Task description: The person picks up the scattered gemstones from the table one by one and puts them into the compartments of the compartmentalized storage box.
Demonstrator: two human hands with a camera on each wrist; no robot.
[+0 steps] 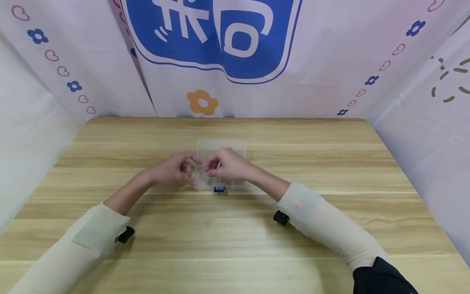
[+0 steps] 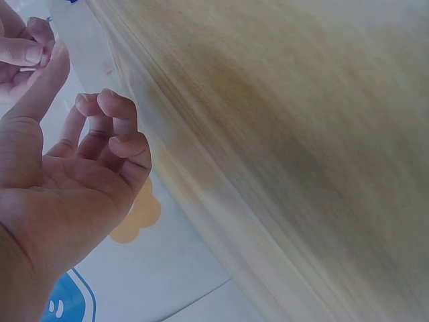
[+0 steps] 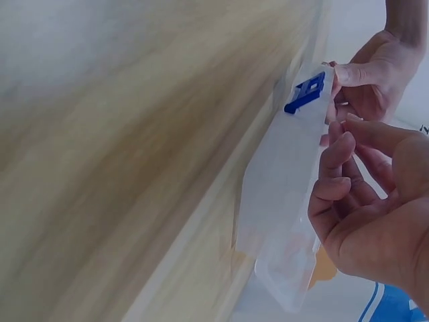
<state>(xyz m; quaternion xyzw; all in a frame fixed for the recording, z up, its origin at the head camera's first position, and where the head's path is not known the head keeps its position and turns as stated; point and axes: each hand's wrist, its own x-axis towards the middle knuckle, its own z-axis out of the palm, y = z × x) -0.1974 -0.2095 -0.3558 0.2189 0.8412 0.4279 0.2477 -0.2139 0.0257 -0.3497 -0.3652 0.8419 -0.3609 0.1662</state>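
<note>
A small clear plastic box point(image 1: 238, 182) with a blue latch point(image 1: 219, 189) at its front sits on the table, its clear lid point(image 1: 235, 145) raised at the back. My left hand point(image 1: 172, 169) holds the box's left end, thumb by the front corner and forefinger by the lid side. Its other fingers curl loosely in the left wrist view. Over the box's left part, my right hand point(image 1: 229, 165) pinches thumb and forefinger together around something tiny; I cannot tell what it is. In the right wrist view, the right hand point(image 3: 375, 201) hides much of the box's inside.
The wood-grain table point(image 1: 235, 237) spreads around the box on all sides. Behind it hangs a white cloth backdrop point(image 1: 312, 81) with a blue sign print and an orange flower. A black wrist device point(image 1: 281, 217) sits under the right sleeve, another point(image 1: 125, 235) under the left.
</note>
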